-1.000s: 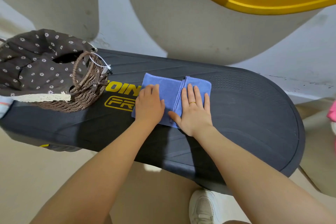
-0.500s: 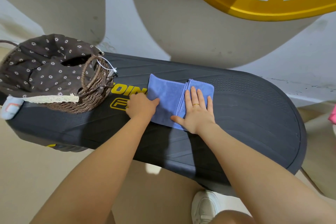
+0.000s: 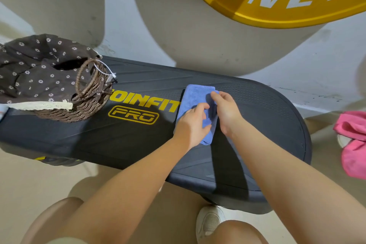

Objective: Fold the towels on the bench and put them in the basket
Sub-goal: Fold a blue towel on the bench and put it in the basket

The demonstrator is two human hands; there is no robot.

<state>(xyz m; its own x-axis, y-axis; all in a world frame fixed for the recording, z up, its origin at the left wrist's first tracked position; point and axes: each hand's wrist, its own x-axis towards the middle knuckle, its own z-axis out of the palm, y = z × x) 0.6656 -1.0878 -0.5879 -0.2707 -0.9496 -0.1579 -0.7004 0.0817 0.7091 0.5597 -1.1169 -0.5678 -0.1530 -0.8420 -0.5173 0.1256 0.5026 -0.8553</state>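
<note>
- The blue towel (image 3: 195, 96) lies near the middle of the bench (image 3: 257, 117), as a narrow folded strip that runs from the far edge toward the near edge. It is well apart from the basket (image 3: 65, 109), which stands at the bench's left end.
- The left hand (image 3: 191, 125) has its fingers curled and grips the near part of the towel. If it lifts only the top layer, the fold can open again.
- The right hand (image 3: 224, 111) pinches the towel's right edge with bent fingers. If both hands pull in different directions, the layers can slide and the edges no longer match.
- The near end of the towel is close to the bench's near edge, so a careless push can drop it to the floor.
- The basket's floral liner (image 3: 33, 69) covers most of the opening; I judge the towel can catch on it.
</note>
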